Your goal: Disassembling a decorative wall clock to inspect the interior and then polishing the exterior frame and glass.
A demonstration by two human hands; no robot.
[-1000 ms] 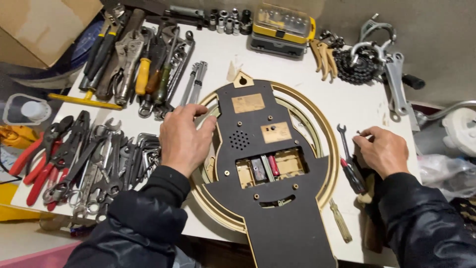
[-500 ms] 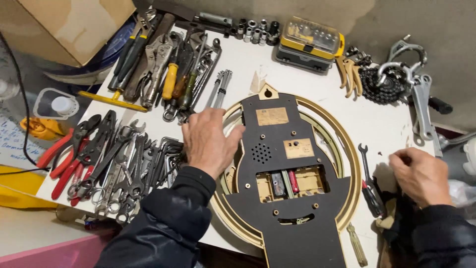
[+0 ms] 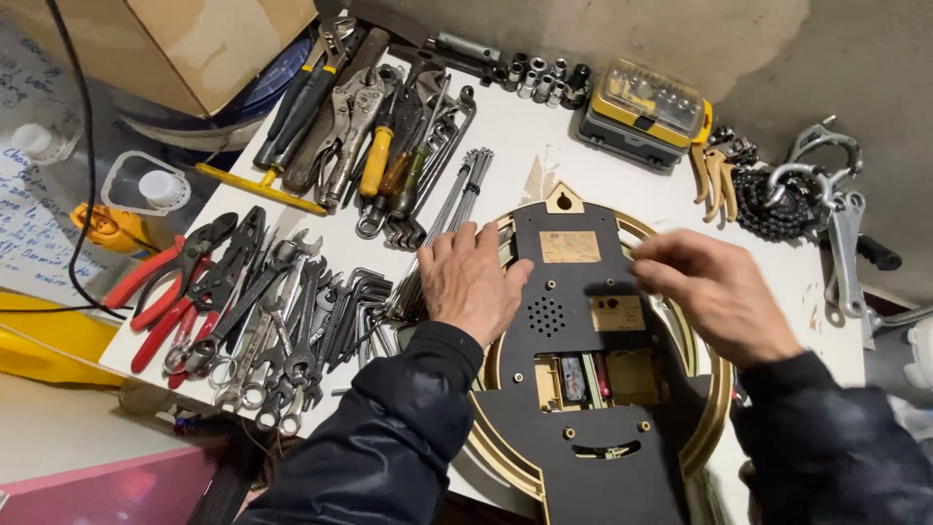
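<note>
Lying face down on the white table point(image 3: 573, 146), the wall clock point(image 3: 583, 389) shows its black back panel inside a gold round rim, with the battery compartment point(image 3: 593, 377) open toward the lower middle. The left hand point(image 3: 471, 282) rests flat on the clock's left edge, fingers spread and gripping nothing. The right hand point(image 3: 714, 292) hovers over the upper right of the back panel, fingers loosely curled (it's blurred, so I can't tell whether it pinches anything). Just left of the clock sit hex keys point(image 3: 355, 301) and wrenches point(image 3: 282, 331), with red-handled pliers point(image 3: 160, 292) further out. A yellow bit case point(image 3: 646, 112) sits above.
</note>
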